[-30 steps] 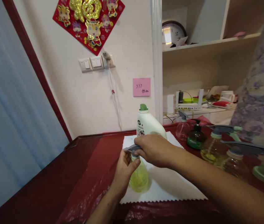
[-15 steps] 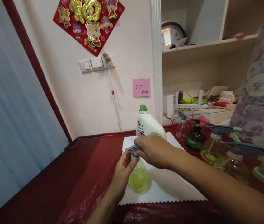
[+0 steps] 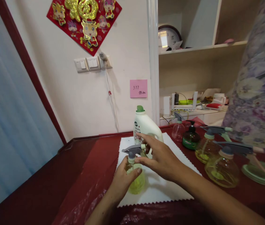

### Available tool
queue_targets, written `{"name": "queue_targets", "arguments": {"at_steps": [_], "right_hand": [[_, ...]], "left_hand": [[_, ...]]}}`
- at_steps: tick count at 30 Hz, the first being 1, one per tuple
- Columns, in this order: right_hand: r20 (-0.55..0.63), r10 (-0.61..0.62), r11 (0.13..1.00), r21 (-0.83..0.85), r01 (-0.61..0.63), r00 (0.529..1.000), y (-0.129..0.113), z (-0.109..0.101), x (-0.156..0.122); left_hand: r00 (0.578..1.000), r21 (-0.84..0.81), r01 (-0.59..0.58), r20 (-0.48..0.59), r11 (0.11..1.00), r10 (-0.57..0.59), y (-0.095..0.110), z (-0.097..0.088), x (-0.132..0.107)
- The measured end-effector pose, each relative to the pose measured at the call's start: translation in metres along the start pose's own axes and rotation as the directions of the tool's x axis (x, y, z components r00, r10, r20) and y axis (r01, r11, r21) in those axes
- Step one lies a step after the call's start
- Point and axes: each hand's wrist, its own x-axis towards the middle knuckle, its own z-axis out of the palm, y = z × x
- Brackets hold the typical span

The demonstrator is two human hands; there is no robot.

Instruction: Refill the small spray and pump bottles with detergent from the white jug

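Observation:
A clear spray bottle [image 3: 139, 185] with yellow-green liquid stands upright on a white cloth [image 3: 165, 190]. Its grey trigger head [image 3: 134, 148] sits on a pale green collar, with the nozzle to the right. Wrapped around the bottle's upper body is my left hand [image 3: 122, 180], thumb across the front. My right hand [image 3: 162, 157] is beside the trigger head, fingers apart; its thumb tip is by the collar, and I cannot tell whether it touches. Behind my right hand stands a pale green detergent jug [image 3: 146, 123] with a green spout in its open neck.
To the right on the red-covered table are a pinkish spray bottle [image 3: 178, 131], a dark pump bottle [image 3: 191, 139], two spray bottles with yellow liquid [image 3: 206, 151] and a pale green round object [image 3: 259, 176]. Floral fabric [image 3: 256, 93] hangs at the right edge.
My right hand has let go of the trigger head and spread its fingers to the right of it. The trigger head now shows fully. My left hand has slid lower around the bottle.

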Motion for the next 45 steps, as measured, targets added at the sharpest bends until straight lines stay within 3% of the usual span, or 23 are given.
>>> {"name": "queue_targets", "arguments": {"at_steps": [4,9,18,24,32,40,42,45], "right_hand": [[-0.206,0.195,0.901,0.423,-0.092,0.959,0.029,0.027,-0.032],[-0.150,0.369,0.798,0.557,-0.230,0.917,0.054,0.061,-0.056],[0.034,0.312,0.802,0.527,-0.282,0.949,0.042,0.067,-0.066],[0.094,0.232,0.818,0.520,-0.246,0.968,0.028,0.072,-0.067],[0.074,0.230,0.849,0.472,-0.237,0.970,0.018,0.053,-0.068],[0.069,0.336,0.807,0.494,-0.324,0.940,0.025,0.019,-0.103],[0.022,0.393,0.808,0.469,-0.357,0.919,0.031,0.008,-0.109],[-0.153,0.466,0.858,0.319,-0.402,0.872,0.051,-0.008,-0.112]], "left_hand": [[0.998,-0.058,0.013,-0.065,0.998,-0.016,-0.004,0.002,0.000],[0.979,-0.088,0.017,-0.200,0.996,-0.034,-0.011,-0.001,0.001],[0.965,-0.223,-0.027,-0.261,0.975,-0.033,-0.008,-0.008,0.003],[0.994,-0.311,0.042,-0.079,0.950,-0.070,-0.012,0.003,-0.006],[0.986,-0.313,0.112,-0.087,0.943,-0.146,-0.009,0.019,-0.015],[0.998,-0.195,-0.032,0.053,0.980,0.043,-0.014,0.017,-0.010],[0.997,-0.155,-0.045,0.052,0.987,0.053,-0.017,0.014,-0.007],[0.997,-0.125,-0.013,0.074,0.992,0.022,-0.021,0.010,-0.004]]}}
